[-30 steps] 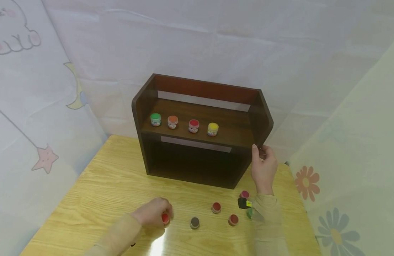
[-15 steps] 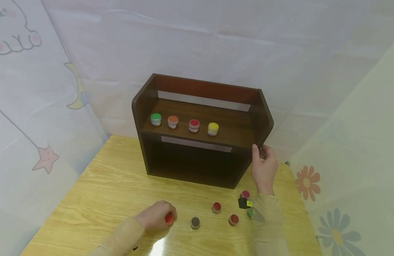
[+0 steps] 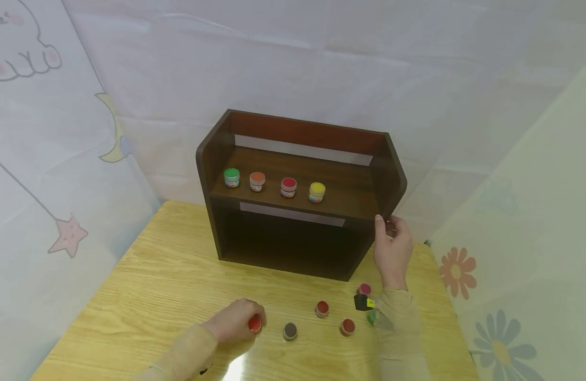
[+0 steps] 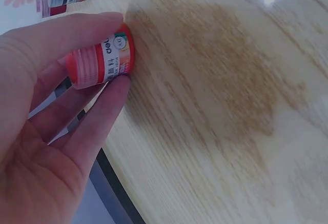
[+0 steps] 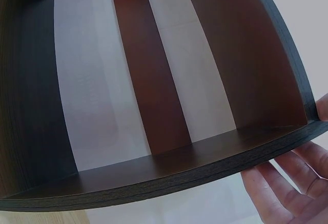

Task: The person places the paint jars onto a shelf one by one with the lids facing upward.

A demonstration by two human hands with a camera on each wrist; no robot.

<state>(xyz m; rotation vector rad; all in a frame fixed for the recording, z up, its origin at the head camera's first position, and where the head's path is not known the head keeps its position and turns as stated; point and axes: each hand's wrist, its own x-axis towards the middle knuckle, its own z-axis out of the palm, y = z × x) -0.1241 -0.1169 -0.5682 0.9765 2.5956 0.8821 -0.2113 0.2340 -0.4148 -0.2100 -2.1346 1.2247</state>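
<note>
Thumb and fingers of my left hand (image 3: 235, 320) pinch a small red paint jar (image 3: 255, 324) low over the wooden table, left of a dark-lidded paint jar (image 3: 290, 332). Up close in the left wrist view, the jar (image 4: 105, 60) shows a white printed label, its base right at the wood. At the right side panel of a dark brown two-level shelf (image 3: 350, 182), my right hand (image 3: 393, 251) grips the edge. Its thumb is at the front and the other fingers lie along the outer face, as the right wrist view shows.
On the upper shelf stand green (image 3: 231, 178), orange (image 3: 257, 181), red (image 3: 288, 188) and yellow (image 3: 317, 192) paint jars in a row. Several more jars, among them a dark red one (image 3: 322, 309), stand on the table (image 3: 179, 264) before the shelf. Printed cloth hangs behind and at both sides.
My left hand has shifted slightly to the right with the red paint jar, toward the dark-lidded jar. The right hand keeps its grip on the shelf.
</note>
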